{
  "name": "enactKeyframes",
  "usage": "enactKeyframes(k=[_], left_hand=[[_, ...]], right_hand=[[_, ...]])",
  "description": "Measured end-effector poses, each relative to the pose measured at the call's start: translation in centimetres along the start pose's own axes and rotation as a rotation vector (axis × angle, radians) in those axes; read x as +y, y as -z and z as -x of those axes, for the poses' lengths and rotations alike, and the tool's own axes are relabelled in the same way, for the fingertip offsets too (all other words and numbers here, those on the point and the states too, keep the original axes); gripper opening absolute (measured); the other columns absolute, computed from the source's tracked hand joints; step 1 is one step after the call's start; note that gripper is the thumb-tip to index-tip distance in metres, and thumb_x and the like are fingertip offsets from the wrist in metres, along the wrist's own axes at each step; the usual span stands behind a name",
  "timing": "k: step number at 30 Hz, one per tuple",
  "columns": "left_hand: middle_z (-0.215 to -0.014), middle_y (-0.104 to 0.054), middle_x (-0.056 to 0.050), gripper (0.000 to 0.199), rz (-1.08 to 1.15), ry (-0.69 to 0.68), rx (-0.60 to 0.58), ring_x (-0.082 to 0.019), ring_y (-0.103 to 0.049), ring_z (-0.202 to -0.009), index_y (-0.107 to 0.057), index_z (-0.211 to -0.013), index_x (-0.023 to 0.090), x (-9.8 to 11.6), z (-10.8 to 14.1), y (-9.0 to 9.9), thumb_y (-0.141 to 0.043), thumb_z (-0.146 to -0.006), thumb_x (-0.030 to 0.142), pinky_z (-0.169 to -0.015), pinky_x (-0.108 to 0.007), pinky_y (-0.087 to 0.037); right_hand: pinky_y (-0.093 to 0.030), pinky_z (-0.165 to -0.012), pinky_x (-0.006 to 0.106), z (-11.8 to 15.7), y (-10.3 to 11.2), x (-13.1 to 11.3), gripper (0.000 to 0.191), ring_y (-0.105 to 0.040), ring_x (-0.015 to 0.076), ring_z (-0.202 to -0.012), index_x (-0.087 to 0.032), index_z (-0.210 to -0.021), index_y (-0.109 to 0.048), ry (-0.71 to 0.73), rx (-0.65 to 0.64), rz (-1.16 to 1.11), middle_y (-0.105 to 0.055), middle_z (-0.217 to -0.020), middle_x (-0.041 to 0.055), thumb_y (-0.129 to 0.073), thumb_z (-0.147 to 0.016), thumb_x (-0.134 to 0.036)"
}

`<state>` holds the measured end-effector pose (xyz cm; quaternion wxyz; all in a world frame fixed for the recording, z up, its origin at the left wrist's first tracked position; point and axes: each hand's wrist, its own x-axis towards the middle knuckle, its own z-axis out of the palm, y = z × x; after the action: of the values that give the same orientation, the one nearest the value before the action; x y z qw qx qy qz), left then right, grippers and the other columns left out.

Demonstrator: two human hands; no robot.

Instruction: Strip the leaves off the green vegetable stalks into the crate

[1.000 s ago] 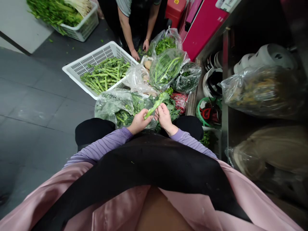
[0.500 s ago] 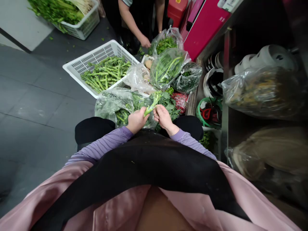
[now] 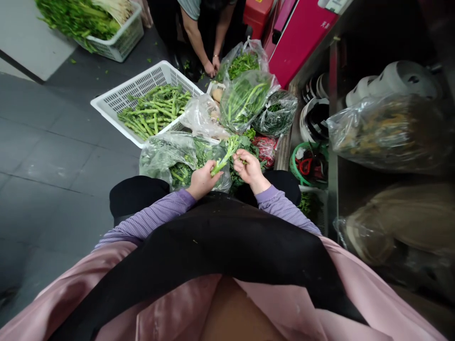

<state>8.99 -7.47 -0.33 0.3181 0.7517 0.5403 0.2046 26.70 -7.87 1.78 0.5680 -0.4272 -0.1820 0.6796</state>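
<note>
A green broccolini stalk (image 3: pixel 221 166) is gripped near its thick lower end by my left hand (image 3: pixel 202 181), with the budded top slanting up to the right. Just right of that top is my right hand (image 3: pixel 250 168), its fingers curled in a pinch; what they hold, if anything, is too small to make out. Beneath both hands lies an opened clear plastic bag (image 3: pixel 159 154) of leafy green stalks. Loose dark green leaves (image 3: pixel 237 176) show between my hands and to the right. Beyond the bag, a white slotted basket (image 3: pixel 117 97) holds a heap of trimmed stalks (image 3: pixel 152 111).
Knotted bags of greens (image 3: pixel 245 102) stand ahead, near a red bag (image 3: pixel 266 148). Across from me a co-worker's hands (image 3: pixel 212 67) are low together. Metal shelving (image 3: pixel 332 142) lines the right side, with a green basket (image 3: pixel 296 163) beside it. Another crate (image 3: pixel 122 45) stands back left.
My right hand has shifted right, away from the stem and up beside the stalk's top. The left hand keeps its grip. The co-worker's hands have come together.
</note>
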Motion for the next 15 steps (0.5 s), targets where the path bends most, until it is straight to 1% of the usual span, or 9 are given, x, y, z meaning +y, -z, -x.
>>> enactKeyframes(k=[2, 4, 6, 8, 9, 11, 13, 15], left_hand=[[-0.080, -0.065, -0.002, 0.031, -0.129, -0.009, -0.014, -0.017, -0.062, -0.070, -0.056, -0.102, 0.020, 0.2, 0.2, 0.2, -0.059, -0.081, 0.043, -0.061, -0.025, -0.039], [-0.085, -0.067, -0.004, 0.033, -0.202, -0.041, -0.018, -0.018, -0.064, -0.075, -0.057, -0.105, 0.020, 0.2, 0.3, 0.2, -0.057, -0.082, 0.043, -0.063, -0.025, -0.039], [-0.088, -0.068, -0.006, 0.033, -0.227, -0.080, -0.012, -0.020, -0.064, -0.079, -0.058, -0.106, 0.019, 0.2, 0.3, 0.2, -0.057, -0.083, 0.042, -0.064, -0.026, -0.040], [-0.087, -0.068, -0.007, 0.032, -0.200, -0.093, 0.005, -0.020, -0.064, -0.079, -0.058, -0.104, 0.019, 0.0, 0.3, 0.0, -0.058, -0.082, 0.042, -0.064, -0.026, -0.040], [-0.086, -0.067, -0.006, 0.032, -0.165, -0.083, 0.020, -0.020, -0.064, -0.077, -0.058, -0.103, 0.018, -0.1, 0.2, -0.1, -0.059, -0.081, 0.042, -0.063, -0.026, -0.040], [-0.079, -0.065, -0.004, 0.030, -0.041, -0.043, 0.044, -0.017, -0.062, -0.071, -0.058, -0.099, 0.018, -0.1, 0.2, -0.4, -0.062, -0.078, 0.039, -0.061, -0.025, -0.040], [-0.070, -0.061, 0.000, 0.024, 0.176, 0.019, 0.028, -0.014, -0.059, -0.063, -0.056, -0.091, 0.018, 0.0, 0.2, -0.6, -0.065, -0.075, 0.035, -0.058, -0.023, -0.040], [-0.062, -0.057, 0.003, 0.021, 0.451, 0.111, -0.035, -0.010, -0.053, -0.053, -0.052, -0.083, 0.018, 0.3, 0.3, -0.6, -0.065, -0.074, 0.032, -0.052, -0.021, -0.039]], right_hand=[[-0.020, -0.037, 0.015, -0.1, -0.1, -0.5, 0.013, -0.023, 0.0037, -0.041, -0.021, -0.080, -0.044, 0.034, -0.013, 0.071, -0.041, -0.060, -0.0069, -0.055, -0.081, -0.028], [-0.017, -0.036, 0.015, -0.1, -0.4, -0.5, 0.025, -0.023, 0.0035, -0.040, -0.022, -0.077, -0.040, 0.063, -0.019, 0.107, -0.036, -0.056, -0.0089, -0.060, -0.080, -0.036], [-0.014, -0.036, 0.014, -0.1, -0.8, -0.2, 0.035, -0.022, 0.0030, -0.039, -0.023, -0.072, -0.033, 0.100, 0.006, 0.094, -0.034, -0.054, -0.0101, -0.065, -0.077, -0.037], [-0.013, -0.035, 0.014, 0.0, -1.3, 0.4, 0.038, -0.020, 0.0027, -0.038, -0.022, -0.070, -0.029, 0.119, 0.050, 0.037, -0.032, -0.052, -0.0108, -0.065, -0.077, -0.034], [-0.013, -0.035, 0.014, 0.0, -1.6, 0.7, 0.037, -0.019, 0.0025, -0.038, -0.022, -0.069, -0.029, 0.103, 0.067, 0.004, -0.030, -0.052, -0.0111, -0.063, -0.078, -0.032], [-0.012, -0.034, 0.014, 0.2, -2.1, 1.4, 0.032, -0.016, 0.0023, -0.037, -0.022, -0.069, -0.031, 0.009, 0.070, -0.045, -0.026, -0.051, -0.0116, -0.059, -0.081, -0.030], [-0.012, -0.033, 0.014, 0.3, -2.4, 1.9, 0.027, -0.013, 0.0022, -0.037, -0.021, -0.069, -0.034, -0.097, 0.044, -0.063, -0.024, -0.050, -0.0118, -0.057, -0.082, -0.029], [-0.012, -0.032, 0.014, 0.3, -2.3, 2.0, 0.026, -0.013, 0.0023, -0.037, -0.021, -0.069, -0.035, -0.107, 0.075, -0.068, -0.023, -0.050, -0.0119, -0.055, -0.083, -0.026]])
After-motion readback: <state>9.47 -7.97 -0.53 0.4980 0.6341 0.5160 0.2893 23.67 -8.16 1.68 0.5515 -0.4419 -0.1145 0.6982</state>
